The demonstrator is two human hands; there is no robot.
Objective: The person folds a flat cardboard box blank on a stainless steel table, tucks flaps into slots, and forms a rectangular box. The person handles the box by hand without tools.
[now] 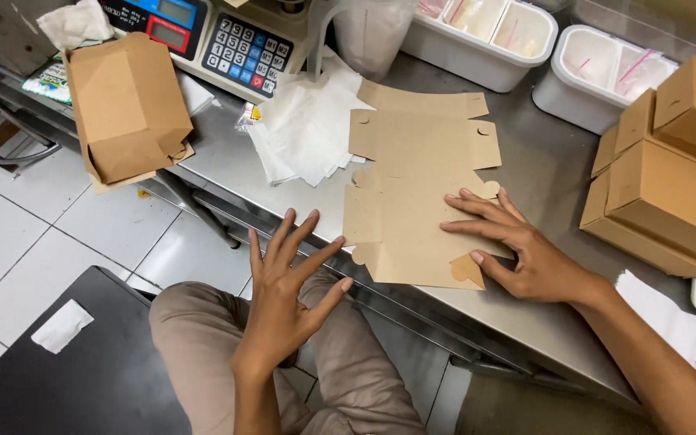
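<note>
Right hand (525, 250) flat on unfolded cardboard blank (412, 193) at counter edge (300, 217), left hand (283, 290) splayed open, both grips empty.

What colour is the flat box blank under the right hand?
Plain kraft brown, seen in the head view: flat box blank under the right hand.

Pretty evenly lit in here, soft light from overhead, nothing harsh. The brushed stainless steel worktop (541, 177) picks up a dull sheen rather than real glare. Shadows are faint, just a soft one under the right hand (517, 250) on the flat brown cardboard box blank (412, 185). The spread left hand (283, 298) looks slightly soft. Wide lens bends the edges a bit.
</note>
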